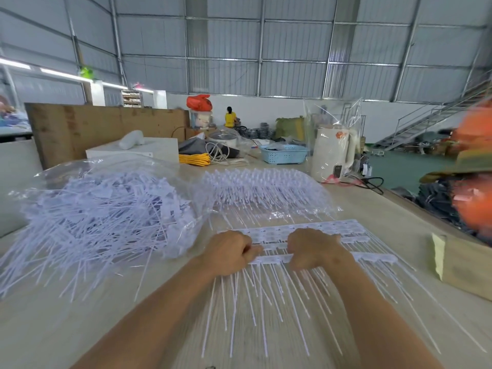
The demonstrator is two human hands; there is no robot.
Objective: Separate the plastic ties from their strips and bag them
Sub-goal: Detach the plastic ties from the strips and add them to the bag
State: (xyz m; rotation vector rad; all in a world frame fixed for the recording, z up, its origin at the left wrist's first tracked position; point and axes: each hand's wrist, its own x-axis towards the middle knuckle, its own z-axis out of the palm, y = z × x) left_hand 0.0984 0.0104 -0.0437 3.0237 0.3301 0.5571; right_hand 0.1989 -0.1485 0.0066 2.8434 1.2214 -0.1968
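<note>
- I sit at a pale wooden surface in a metal-walled hall.
- My left hand and my right hand each curl round the nearest strip of ties, knuckles up.
- More strips lie stacked beyond.
- A clear bag of loose ties lies at my left, spilling onto the surface.

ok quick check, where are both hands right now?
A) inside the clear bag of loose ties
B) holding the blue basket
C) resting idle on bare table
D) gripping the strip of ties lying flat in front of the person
D: the left hand and the right hand both curl their fingers onto the white strip of ties on the table, to the right of the clear bag and nearer than the blue basket.
</note>
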